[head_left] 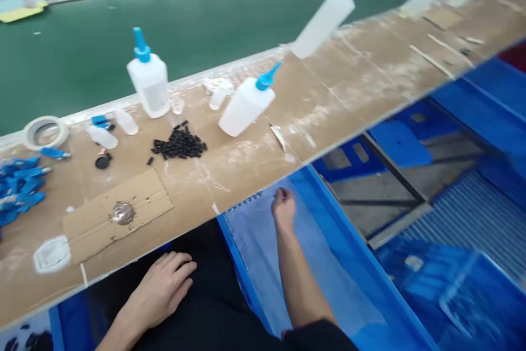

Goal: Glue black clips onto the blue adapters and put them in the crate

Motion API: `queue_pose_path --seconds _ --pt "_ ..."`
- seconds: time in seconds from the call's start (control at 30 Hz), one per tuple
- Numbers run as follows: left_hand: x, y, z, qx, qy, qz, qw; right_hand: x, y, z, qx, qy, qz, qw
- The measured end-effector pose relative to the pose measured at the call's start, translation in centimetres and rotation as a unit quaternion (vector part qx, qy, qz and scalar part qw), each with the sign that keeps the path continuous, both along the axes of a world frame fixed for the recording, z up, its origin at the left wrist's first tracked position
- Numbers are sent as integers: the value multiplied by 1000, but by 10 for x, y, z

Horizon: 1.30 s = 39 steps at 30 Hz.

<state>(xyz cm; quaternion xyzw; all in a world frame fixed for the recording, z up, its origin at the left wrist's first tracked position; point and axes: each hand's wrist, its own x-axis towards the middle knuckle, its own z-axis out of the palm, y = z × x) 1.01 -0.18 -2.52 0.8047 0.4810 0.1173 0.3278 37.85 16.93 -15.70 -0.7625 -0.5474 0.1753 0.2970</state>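
My left hand (166,285) rests on my dark-clothed lap, fingers loosely laid out, holding nothing. Down to the right, my right hand (284,209) reaches over a blue crate (329,219) lined with a translucent plastic sheet (263,247). Its fingers are closed together, and what lies between them is too small to make out. A row of small dark pieces (246,200) lies on the sheet at the crate's far end, left of that hand. On the bench above sit a pile of small black parts (179,142) and a cardboard piece (152,192) bearing a clear glossy blob (123,212).
White bottles with blue nozzles stand along the cardboard-covered bench (230,170), including one bottle (246,107) near the middle. A tape roll (29,134) and several blue parts (20,184) lie at left. Behind runs a green surface (230,17); blue crates (431,285) fill the right.
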Motion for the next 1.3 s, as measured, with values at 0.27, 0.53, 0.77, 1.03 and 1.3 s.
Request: queue_pose_path --seconds 0.27,0.53,0.77,1.03,1.3 --pt "-91 -11 69 268 -83 254 926 -111 0 113 250 135 146 948" --pt "-194 -22 59 372 206 435 794 -222 74 154 210 42 414 885" --pt "-220 -59 43 307 256 494 772 -260 100 124 226 -158 610 743" --pt "-242 9 52 265 255 492 789 -282 120 107 214 -140 712 654" --pt "-245 44 42 235 219 433 842 -265 82 134 257 5 626 736"
